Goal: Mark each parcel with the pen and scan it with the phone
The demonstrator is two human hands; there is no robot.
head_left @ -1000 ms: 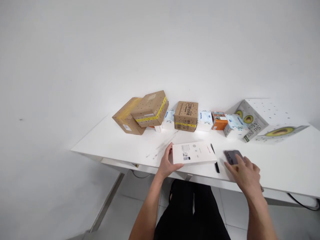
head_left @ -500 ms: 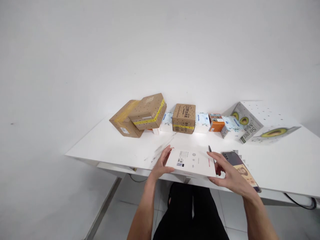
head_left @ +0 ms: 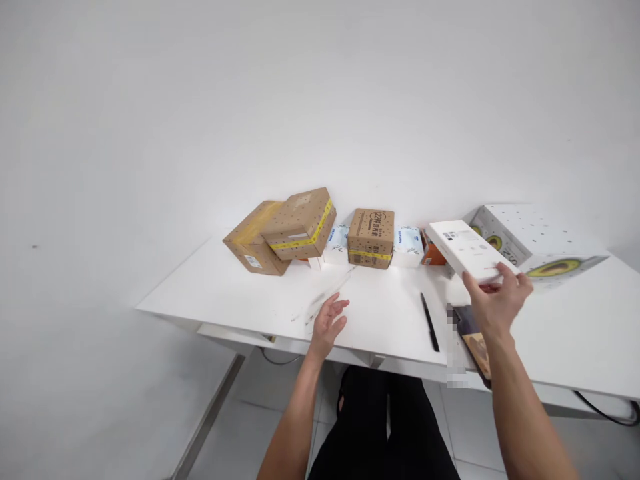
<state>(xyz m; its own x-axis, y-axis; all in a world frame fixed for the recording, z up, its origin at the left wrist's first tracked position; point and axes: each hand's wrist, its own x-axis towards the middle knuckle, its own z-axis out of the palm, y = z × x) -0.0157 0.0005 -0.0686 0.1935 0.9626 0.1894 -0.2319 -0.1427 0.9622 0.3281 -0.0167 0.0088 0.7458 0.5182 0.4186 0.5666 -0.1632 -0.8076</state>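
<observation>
One flat white box (head_left: 465, 248), near the orange box (head_left: 432, 255), was pinched at its near end by the right hand (head_left: 500, 303), presumably being light enough; the left hand (head_left: 327, 327) hung empty, loosely spread, over the table (head_left: 380, 303).

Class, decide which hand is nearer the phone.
Right: the right hand, holding a white box, is close by the phone; the left hand is farther left, past the pen.

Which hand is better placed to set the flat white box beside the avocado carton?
Probably your right hand: it holds the flat white box near the avocado carton, while your left hand is empty, farther away.
</observation>
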